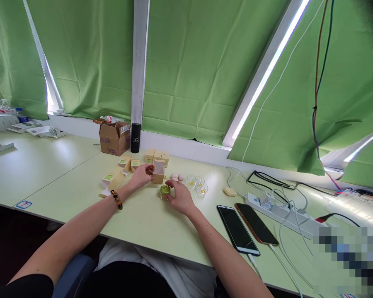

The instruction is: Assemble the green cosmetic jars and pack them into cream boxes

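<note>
My left hand (142, 175), with a beaded bracelet at the wrist, grips the side of a small yellow-tan carton (158, 178) whose top flap stands up. To the right, the fingers of my right hand (181, 197) are closed on a small green apple-shaped piece (165, 189), which sits in a clear glass cup at the table top. Several clear cups (200, 182) with yellowish bits inside stand beyond my right hand, next to pale pink pieces (175, 176). Open small cartons (108, 178) lie left of my left hand.
Closed small cartons (155, 155) stand behind the hands. Farther back are a cardboard box (115, 140) and a black tumbler (136, 138). At the right lie two phones (238, 229), a white power strip (282, 215), tangled cables and a pale yellow piece (230, 191).
</note>
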`<control>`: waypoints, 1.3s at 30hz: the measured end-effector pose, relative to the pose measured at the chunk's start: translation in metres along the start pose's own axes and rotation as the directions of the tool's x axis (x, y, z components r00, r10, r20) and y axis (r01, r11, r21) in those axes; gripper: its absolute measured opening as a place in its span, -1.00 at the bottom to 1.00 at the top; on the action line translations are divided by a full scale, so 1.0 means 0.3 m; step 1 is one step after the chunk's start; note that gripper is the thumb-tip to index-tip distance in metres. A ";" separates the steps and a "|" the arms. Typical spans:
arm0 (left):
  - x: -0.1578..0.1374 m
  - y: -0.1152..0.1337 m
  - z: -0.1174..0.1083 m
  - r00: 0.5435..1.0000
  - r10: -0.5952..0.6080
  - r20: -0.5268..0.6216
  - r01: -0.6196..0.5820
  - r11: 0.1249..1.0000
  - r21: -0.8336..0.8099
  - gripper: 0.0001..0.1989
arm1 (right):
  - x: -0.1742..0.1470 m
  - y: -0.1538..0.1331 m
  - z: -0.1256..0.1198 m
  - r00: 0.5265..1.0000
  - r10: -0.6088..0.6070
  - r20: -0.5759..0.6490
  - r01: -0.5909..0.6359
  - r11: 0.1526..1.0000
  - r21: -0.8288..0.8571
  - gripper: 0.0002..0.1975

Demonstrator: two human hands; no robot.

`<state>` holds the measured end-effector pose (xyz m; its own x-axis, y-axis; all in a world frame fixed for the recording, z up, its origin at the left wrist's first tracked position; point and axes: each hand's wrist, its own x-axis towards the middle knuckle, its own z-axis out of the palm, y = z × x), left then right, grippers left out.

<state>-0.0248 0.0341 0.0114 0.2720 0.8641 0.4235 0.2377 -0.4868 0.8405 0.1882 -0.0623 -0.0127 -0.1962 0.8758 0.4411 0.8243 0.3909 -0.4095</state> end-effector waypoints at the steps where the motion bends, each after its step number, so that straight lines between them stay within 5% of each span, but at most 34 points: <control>1: -0.002 0.002 0.000 1.000 0.005 0.009 -0.006 1.000 0.025 -0.57 | 0.000 0.000 0.002 1.000 0.014 0.010 -0.014 1.000 -0.004 -0.59; 6: -0.014 0.014 0.004 0.997 -0.018 0.079 0.009 0.994 0.111 -0.52 | 0.005 0.003 -0.020 0.998 0.067 -0.007 -0.067 0.996 0.058 -0.62; 10: -0.024 0.020 0.021 0.989 -0.040 0.143 0.029 0.996 0.079 -0.50 | 0.009 0.004 -0.068 0.979 0.047 -0.197 -0.002 0.975 0.221 -0.62; 14: -0.038 0.020 0.045 0.978 -0.063 0.200 0.046 0.995 0.092 -0.53 | 0.011 0.006 -0.098 0.890 0.065 -0.452 0.106 0.933 0.344 -0.62; 19: -0.075 0.028 0.068 0.957 0.010 0.288 -0.035 0.996 0.084 -0.51 | 0.008 -0.002 -0.101 0.801 0.084 -0.593 0.194 0.900 0.390 -0.60; 23: -0.103 0.036 0.082 0.944 0.064 0.322 -0.091 0.993 0.069 -0.37 | 0.005 -0.020 -0.098 0.777 0.083 -0.625 0.225 0.890 0.397 -0.60; 26: -0.111 0.044 0.087 0.964 0.129 0.232 -0.159 0.980 0.119 -0.31 | 0.003 -0.027 -0.093 0.766 0.097 -0.636 0.232 0.880 0.414 -0.61; 30: -0.114 0.065 0.083 0.938 0.331 0.105 -0.342 0.932 0.120 -0.62 | 0.001 -0.028 -0.083 0.766 0.120 -0.631 0.235 0.862 0.449 -0.58; 33: -0.116 0.066 0.089 0.892 0.436 0.119 -0.448 0.888 0.105 -0.84 | -0.002 -0.030 -0.076 0.779 0.128 -0.614 0.234 0.849 0.474 -0.57; 39: -0.111 0.011 0.131 0.886 0.448 0.117 -0.457 0.887 0.066 -0.73 | 0.001 -0.031 -0.056 0.819 0.155 -0.553 0.221 0.803 0.553 -0.58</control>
<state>0.0035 -0.0012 -0.0132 0.4568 0.5326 0.7125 0.1482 -0.8353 0.5295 0.1894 -0.0704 0.0048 0.2603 0.6211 0.7393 0.3252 0.6645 -0.6728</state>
